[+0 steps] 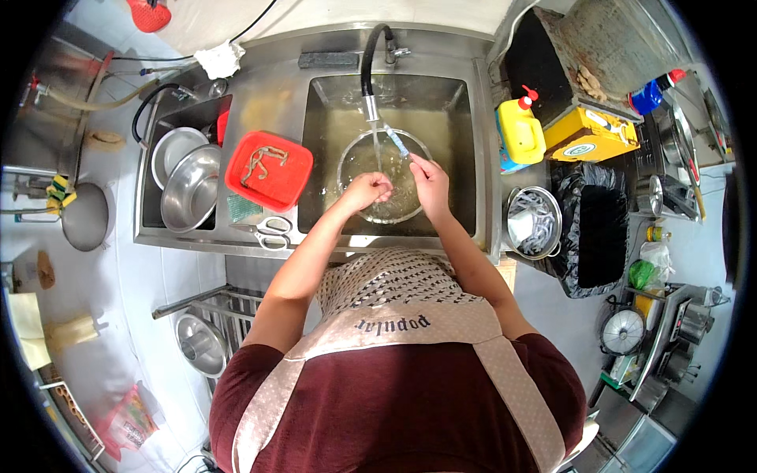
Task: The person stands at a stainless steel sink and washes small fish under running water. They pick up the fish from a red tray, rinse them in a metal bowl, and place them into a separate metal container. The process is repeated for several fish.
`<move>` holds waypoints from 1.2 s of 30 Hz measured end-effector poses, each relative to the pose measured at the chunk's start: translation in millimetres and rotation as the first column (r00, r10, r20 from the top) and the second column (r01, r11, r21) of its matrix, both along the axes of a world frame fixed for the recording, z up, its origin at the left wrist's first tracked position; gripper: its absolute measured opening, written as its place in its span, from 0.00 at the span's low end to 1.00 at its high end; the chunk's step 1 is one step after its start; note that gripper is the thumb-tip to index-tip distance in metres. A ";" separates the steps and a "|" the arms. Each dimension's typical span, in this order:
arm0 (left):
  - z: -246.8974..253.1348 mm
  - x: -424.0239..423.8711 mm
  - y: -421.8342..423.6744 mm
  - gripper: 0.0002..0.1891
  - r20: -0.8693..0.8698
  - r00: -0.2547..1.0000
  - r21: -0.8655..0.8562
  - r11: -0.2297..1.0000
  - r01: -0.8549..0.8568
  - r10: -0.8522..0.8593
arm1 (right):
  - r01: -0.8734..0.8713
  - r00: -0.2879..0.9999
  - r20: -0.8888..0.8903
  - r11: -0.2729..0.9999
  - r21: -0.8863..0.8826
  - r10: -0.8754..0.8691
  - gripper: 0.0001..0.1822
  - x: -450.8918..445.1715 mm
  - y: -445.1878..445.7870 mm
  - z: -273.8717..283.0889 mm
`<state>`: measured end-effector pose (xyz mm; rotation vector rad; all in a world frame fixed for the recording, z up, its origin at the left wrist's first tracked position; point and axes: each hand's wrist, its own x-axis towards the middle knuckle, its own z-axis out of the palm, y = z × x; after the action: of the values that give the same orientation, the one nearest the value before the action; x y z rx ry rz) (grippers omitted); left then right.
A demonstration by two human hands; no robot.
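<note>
Over a wide steel sink basin (pixel 387 232), water runs from a black flexible faucet (pixel 371 71). A round vessel with a shiny rim (pixel 345 146) sits in the water below. My right hand (pixel 430 180) pinches a slim tool with a blue-and-white patterned handle (pixel 395 139), pointing up and left towards the faucet's spout. Its exact kind is unclear. My left hand (pixel 369 190) is beside the falling stream, fingers curled over the vessel; whether something small is between them cannot be seen. Left of the basin, a red plastic tub (pixel 278 183) holds long brownish strips (pixel 258 162).
White-handled scissors (pixel 273 232) and a green scouring pad (pixel 243 207) lie near the tub. Steel bowls (pixel 192 189) fill the smaller sink. To the right stand a yellow pump bottle (pixel 520 131), a steel pot of pale grey strips (pixel 535 222) and a black-lined bin (pixel 600 236).
</note>
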<state>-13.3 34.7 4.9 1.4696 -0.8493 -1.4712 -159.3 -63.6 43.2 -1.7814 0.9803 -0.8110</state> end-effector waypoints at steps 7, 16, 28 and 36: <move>39.3 -2.6 -47.8 0.19 -0.167 0.759 0.153 0.777 -0.611 0.630 | -0.124 0.976 0.209 0.929 0.348 0.052 0.11 -23.2 2.3 -6.2; 43.1 -5.3 -83.7 0.14 -0.590 0.594 -0.041 0.714 -0.699 0.547 | -0.317 0.948 0.078 0.911 0.263 0.307 0.07 -54.9 20.2 -51.3; 38.4 -13.0 -51.0 0.25 -0.530 0.730 -0.130 0.810 -0.573 0.431 | -0.148 0.973 0.231 0.829 0.539 0.023 0.11 -25.9 -14.1 -2.6; 34.0 -2.4 -41.1 0.28 -0.234 0.813 -0.193 0.795 -0.576 0.533 | -0.328 0.916 0.377 0.799 0.504 0.138 0.04 61.7 -9.7 15.6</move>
<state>-15.7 -6.4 38.9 1.2353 -0.4205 -0.9758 -97.5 -73.3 58.7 -1.1781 0.6635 -0.5514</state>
